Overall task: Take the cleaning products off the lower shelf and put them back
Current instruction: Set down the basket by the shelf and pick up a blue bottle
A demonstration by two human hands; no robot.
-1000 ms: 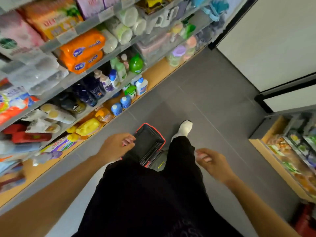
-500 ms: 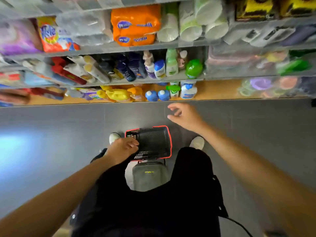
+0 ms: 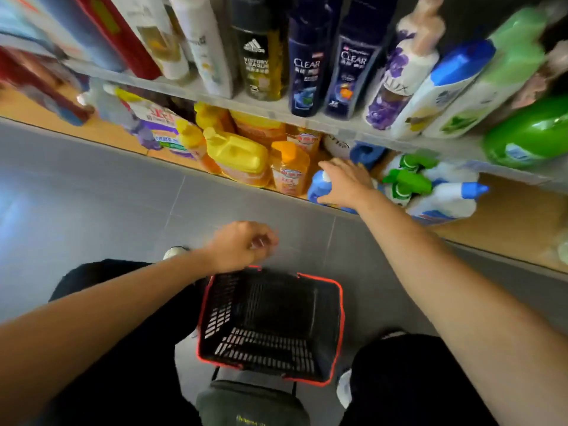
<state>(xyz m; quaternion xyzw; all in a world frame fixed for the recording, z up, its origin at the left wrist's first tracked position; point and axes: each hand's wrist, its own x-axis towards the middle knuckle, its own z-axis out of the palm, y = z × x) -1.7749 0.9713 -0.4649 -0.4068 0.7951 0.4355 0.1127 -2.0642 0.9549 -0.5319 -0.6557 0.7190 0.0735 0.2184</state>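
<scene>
Right of centre, the right hand [image 3: 345,182] lies over a blue plastic bottle [image 3: 318,189] at the front of the wooden lower shelf [image 3: 507,216], thumb on one side and fingers on the other. I cannot tell whether it grips. To the bottle's left stands an orange detergent bottle [image 3: 290,170], to its right white green-capped spray bottles [image 3: 408,179]. At lower centre the left hand [image 3: 242,245] hangs loosely curled, holding nothing, above a black red-rimmed plastic basket [image 3: 341,318].

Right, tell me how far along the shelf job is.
Done: nothing yet. The basket is empty and the lower shelf is stocked.
In hand: the right hand reaches onto a blue bottle there, grip unclear. The left hand hovers, blurred, at the basket's rim.
Left: lift that bottle, the yellow jug, the sprays and the rest off, then put them back.
</scene>
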